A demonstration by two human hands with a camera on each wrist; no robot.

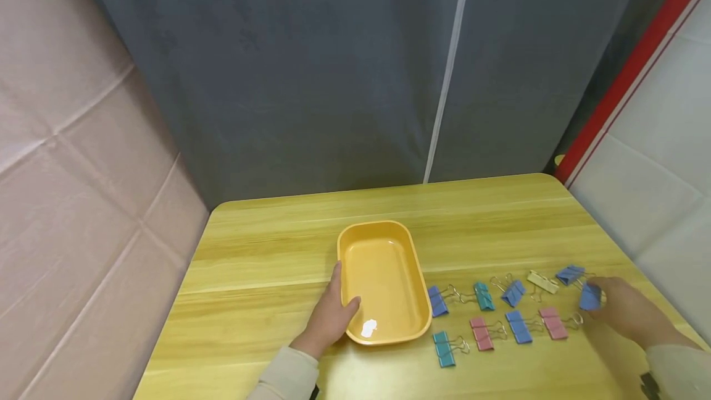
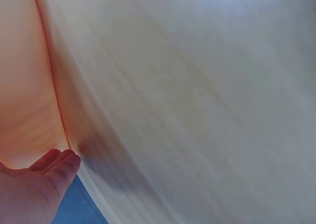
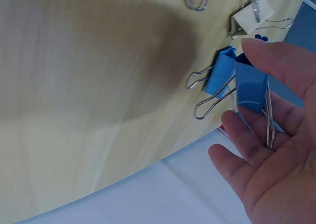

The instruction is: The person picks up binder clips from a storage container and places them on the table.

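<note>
At the right end of the table, my right hand [image 1: 624,310] pinches a blue binder clip [image 1: 590,296] between thumb and fingers. In the right wrist view the held blue clip [image 3: 252,86] has its wire handles spread, and another blue binder clip [image 3: 220,71] lies right beside it. My left hand [image 1: 330,316] holds the left wall of a yellow plastic tray [image 1: 418,264], thumb over the rim and fingers along the outside. The tray's inside is bare. In the left wrist view the fingers [image 2: 64,167] lie against the tray's side [image 2: 24,86].
Several binder clips lie right of the tray in two loose rows: teal [image 1: 444,349], pink [image 1: 481,334], blue [image 1: 519,326] and pale yellow [image 1: 542,281]. A wooden-topped table [image 1: 266,264] carries everything. A dark grey curtain [image 1: 305,79] hangs behind, with pale side walls.
</note>
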